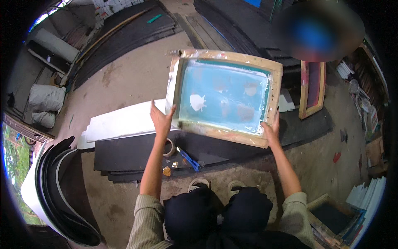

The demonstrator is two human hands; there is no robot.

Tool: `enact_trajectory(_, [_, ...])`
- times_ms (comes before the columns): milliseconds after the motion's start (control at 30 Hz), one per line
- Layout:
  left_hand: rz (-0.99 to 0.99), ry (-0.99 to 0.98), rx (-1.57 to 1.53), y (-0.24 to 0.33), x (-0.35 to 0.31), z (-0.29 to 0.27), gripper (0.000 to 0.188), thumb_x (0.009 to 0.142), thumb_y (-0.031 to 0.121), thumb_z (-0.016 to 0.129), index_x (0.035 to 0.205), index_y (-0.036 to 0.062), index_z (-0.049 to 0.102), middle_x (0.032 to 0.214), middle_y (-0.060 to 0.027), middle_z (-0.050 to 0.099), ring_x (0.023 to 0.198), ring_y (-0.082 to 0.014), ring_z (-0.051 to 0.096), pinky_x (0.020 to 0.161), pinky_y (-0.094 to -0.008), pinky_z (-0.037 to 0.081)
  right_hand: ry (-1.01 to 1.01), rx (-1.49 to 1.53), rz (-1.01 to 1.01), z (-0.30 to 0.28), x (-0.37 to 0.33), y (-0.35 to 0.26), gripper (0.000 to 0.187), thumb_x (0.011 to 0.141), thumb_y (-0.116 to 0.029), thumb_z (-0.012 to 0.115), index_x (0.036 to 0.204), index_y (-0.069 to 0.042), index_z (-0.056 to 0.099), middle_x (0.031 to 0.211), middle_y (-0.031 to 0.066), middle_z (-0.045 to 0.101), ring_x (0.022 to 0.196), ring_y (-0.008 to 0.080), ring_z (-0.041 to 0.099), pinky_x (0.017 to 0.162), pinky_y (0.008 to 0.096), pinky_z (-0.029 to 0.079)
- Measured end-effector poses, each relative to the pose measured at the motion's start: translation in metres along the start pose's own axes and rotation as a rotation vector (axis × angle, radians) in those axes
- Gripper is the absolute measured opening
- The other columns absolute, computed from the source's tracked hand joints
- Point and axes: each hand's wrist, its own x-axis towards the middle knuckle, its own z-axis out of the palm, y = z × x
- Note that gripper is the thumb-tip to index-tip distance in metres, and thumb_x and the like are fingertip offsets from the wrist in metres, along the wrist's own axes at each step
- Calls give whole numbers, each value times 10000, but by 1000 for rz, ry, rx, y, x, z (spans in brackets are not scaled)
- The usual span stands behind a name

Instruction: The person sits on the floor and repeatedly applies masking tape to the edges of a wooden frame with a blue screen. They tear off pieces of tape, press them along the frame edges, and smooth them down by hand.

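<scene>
Head view: a tan, paint-spotted wooden frame (pixel 226 55) is up in front of the person, over the floor, a bit slanted.
Screen: light-blue flat screen (pixel 217 106) fills the frame, with a small white spiky-edged shape (pixel 196 102) near its left side.
Right hand: right hand (pixel 271 129) grips the frame's lower right corner, thumb on top.
Left hand: left hand (pixel 161 120) is spread beside the frame's left edge; I cannot tell if it presses on it.
Hands: far apart, one at each side.
Under the frame: long white flat sheets (pixel 120 120) lie on a pile of black flat sheets (pixel 120 151).
On the black pile: round tan tape roll (pixel 172 148), thin blue tool (pixel 188 159).
Far right: wooden frame with dark red middle (pixel 304 91) stands tilted.
</scene>
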Motion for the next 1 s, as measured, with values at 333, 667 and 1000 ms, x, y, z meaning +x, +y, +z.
enact_trajectory(333, [-212,-380,-167,-88,-92,99,631,743,137,670,1265,-64,379,1225,-298,473,1140,-378,483,954,-397,376,-194,-529,166,-49,19,119,800,709,-47,630,1399,-49,224,1309,184,382,1216,331,355,1031,407,283])
enact_trajectory(667, [-106,-357,94,-92,-102,124,745,755,216,685,1338,-40,298,1457,-266,138,1360,-359,166,1097,-514,60,-134,-841,-7,-44,25,163,698,695,-34,633,1304,34,299,1210,236,347,1137,401,323,998,472,275])
enact_trajectory(1000, [-54,-349,250,-96,-97,124,827,772,417,662,1356,-27,280,1398,-250,297,1357,-344,189,1066,-583,84,-136,-1167,120,-16,34,140,689,748,-142,647,1324,11,301,1236,214,351,1152,366,331,962,493,298])
